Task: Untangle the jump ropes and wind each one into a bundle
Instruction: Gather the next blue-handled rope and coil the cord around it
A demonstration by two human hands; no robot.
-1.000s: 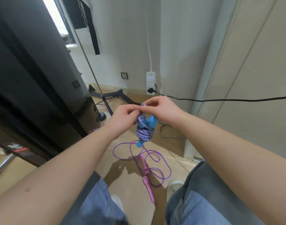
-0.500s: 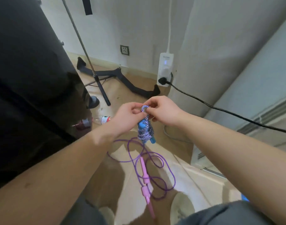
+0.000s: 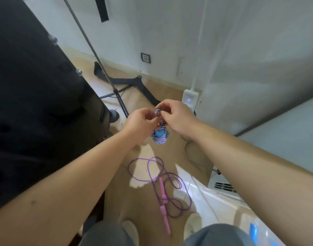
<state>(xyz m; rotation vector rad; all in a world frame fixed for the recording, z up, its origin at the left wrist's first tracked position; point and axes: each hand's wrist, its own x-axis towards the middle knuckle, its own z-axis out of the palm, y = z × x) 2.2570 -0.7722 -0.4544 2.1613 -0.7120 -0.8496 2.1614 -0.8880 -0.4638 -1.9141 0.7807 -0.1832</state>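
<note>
Turned — one bundle (image 3: 159,138), two hands (image 3: 140,124) (image 3: 178,118), one loose rope (image 3: 164,199).

Blue-white striped bundle (image 3: 159,139) — purple rope (image 3: 128,168)

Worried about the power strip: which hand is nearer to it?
Right. The right hand is just below and left of the power strip; the left hand is farther left.

Between the fingers (image 3: 165,104), the wound rope (image 3: 160,140) looks like braided cloth cord, matt and rough, round smooth blue plastic handles (image 3: 159,133). Below the fingers, the purple rope (image 3: 155,157) is a smooth, slightly shiny cord with matt pink plastic handles (image 3: 164,201) on the glossy tiled floor (image 3: 143,192). Left of the fingers, a bare metal pole (image 3: 88,39) gleams beside matt black cloth (image 3: 27,103)
</note>
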